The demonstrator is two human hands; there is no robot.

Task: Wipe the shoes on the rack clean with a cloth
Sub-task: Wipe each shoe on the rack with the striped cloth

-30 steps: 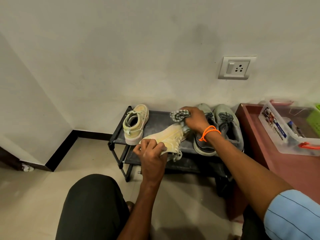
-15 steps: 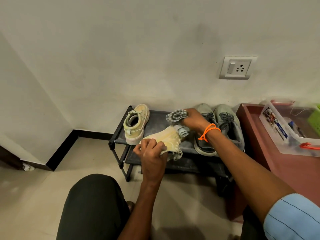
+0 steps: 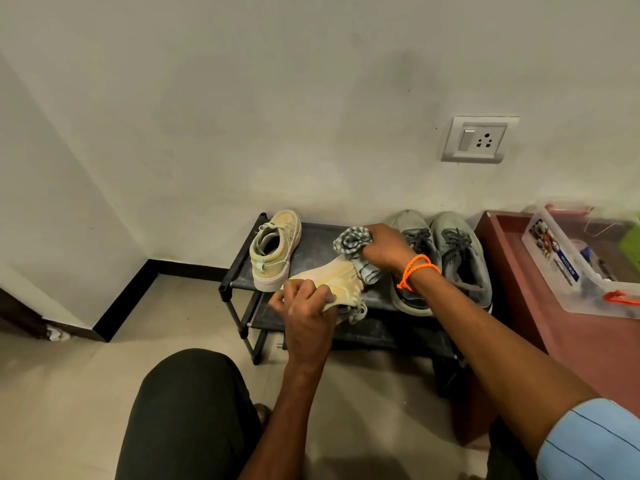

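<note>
The person's left hand [image 3: 306,308] is gripping a pale yellow sneaker [image 3: 337,284] just above the near edge of the black rack [image 3: 313,242], while the right hand [image 3: 382,249] is clutching a striped cloth [image 3: 353,244] against its far end. Judging by this, wiping is under way on one shoe; its mate [image 3: 275,249] at the far left and the grey pair [image 3: 446,258] to the right are sitting on the rack, seemingly waiting. The rack is standing on a pale tiled floor [image 3: 69,393] against a white wall [image 3: 277,98], with a reddish table [image 3: 595,351] at the right.

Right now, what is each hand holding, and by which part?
The left hand grips the cream shoe at its heel end, sole up. The right hand holds the bunched striped cloth against the shoe's toe end.
</note>
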